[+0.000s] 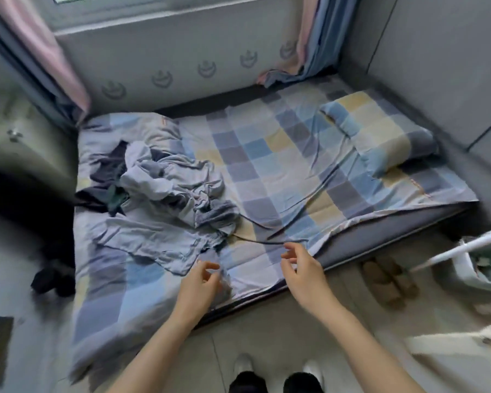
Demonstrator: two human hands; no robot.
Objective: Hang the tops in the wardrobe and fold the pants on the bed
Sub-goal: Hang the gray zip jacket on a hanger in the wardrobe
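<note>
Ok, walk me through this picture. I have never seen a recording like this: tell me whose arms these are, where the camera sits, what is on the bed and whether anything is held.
There is no machine here. A person wears one wide-angle camera on the head, so you look down along their own bare arms at a bed with a checked sheet. The left hand and the right hand hover over the near edge of the bed, fingers loosely curled; neither seems to hold anything, though the picture is blurred there. On the left half of the bed lies a crumpled pile of clothes, pale blue with some dark pieces. A checked pillow lies at the far right. A thin dark cord runs across the sheet just beyond the hands. Slippers stand on the floor beside the bed.
</note>
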